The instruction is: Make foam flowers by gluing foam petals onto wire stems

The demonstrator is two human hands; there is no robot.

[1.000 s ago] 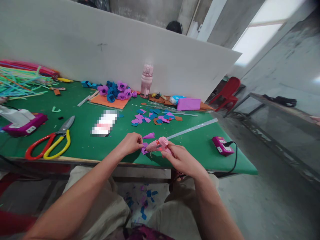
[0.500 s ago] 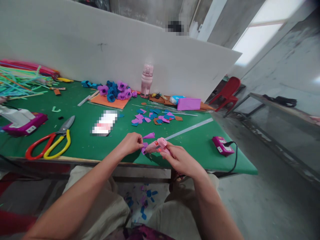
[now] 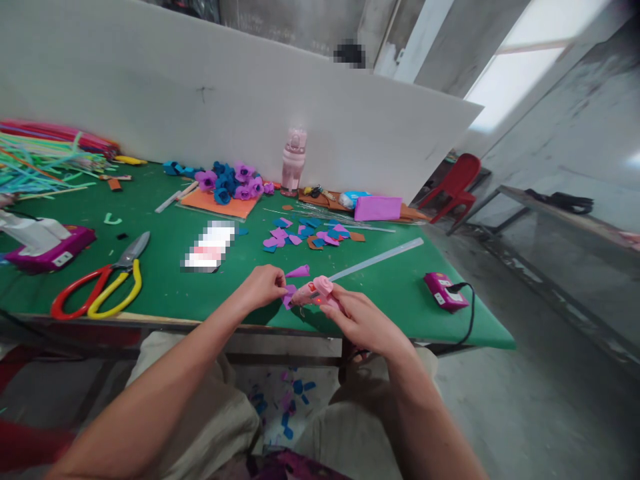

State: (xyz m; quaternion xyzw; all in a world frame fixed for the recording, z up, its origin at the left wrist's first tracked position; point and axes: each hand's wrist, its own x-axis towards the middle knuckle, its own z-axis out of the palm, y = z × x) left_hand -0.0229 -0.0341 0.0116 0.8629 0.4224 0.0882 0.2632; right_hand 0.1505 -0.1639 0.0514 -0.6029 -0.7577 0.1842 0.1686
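My right hand [image 3: 357, 317] is wrapped round a pink glue gun [image 3: 313, 291], whose small red light is lit. A long clear glue stick [image 3: 377, 259] juts from its back end. The nozzle points left and meets a small purple paper piece [image 3: 289, 296]. My left hand [image 3: 265, 285] pinches that piece between thumb and fingers. Just beyond the fingertips, a rolled purple paper cone [image 3: 299, 271] lies on the green tabletop. Farther back are scattered purple, blue and brown paper petals [image 3: 320, 235].
Red-and-yellow-handled scissors [image 3: 113, 280] lie on the left, near a phone [image 3: 209, 247]. Purple and blue paper flowers [image 3: 233, 181] sit at the back beside a pink bottle [image 3: 293, 160]. Purple power sockets [image 3: 447, 292] stand near the right edge. A white board [image 3: 240, 93] rises behind.
Both hands stay nearly still, with the nozzle held at the purple paper piece. The glue stick's far end has shifted very slightly toward the gun.
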